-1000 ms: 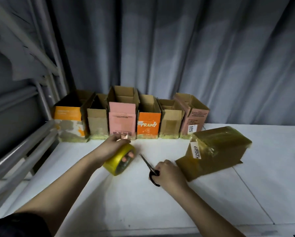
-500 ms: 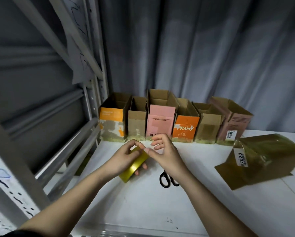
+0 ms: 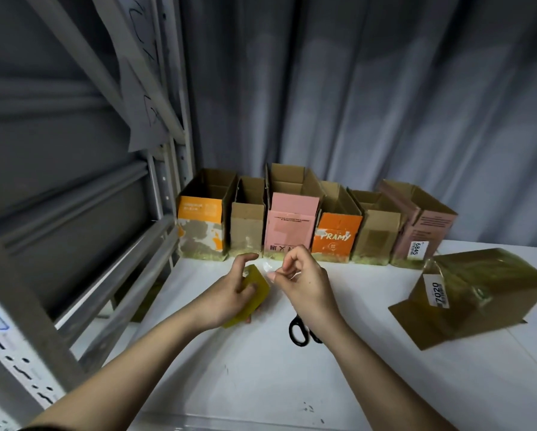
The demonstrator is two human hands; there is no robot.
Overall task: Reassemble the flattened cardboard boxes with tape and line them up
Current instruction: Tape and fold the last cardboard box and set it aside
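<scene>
Head view: left hand (image 3: 230,293) holds tape roll (image 3: 254,298), right hand (image 3: 304,281) pinches tape end (image 3: 266,268)

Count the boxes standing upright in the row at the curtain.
6, left to right: orange-and-white box, plain box, pink box, orange box, plain brown box, mauve box. None looks hidden.

The orange box (image 3: 336,236), fourth from the left in the row at mid-frame, carries the white word "PRAMY" across its front. A white label low on the brownish-pink box (image 3: 429,225) at the row's right end reads "6845". At the right of the frame, the white tag on the tape-wrapped box (image 3: 485,293) lying on the desk (image 3: 261,374) reads "7020"; smaller print on the other boxes is too blurred to read.
</scene>
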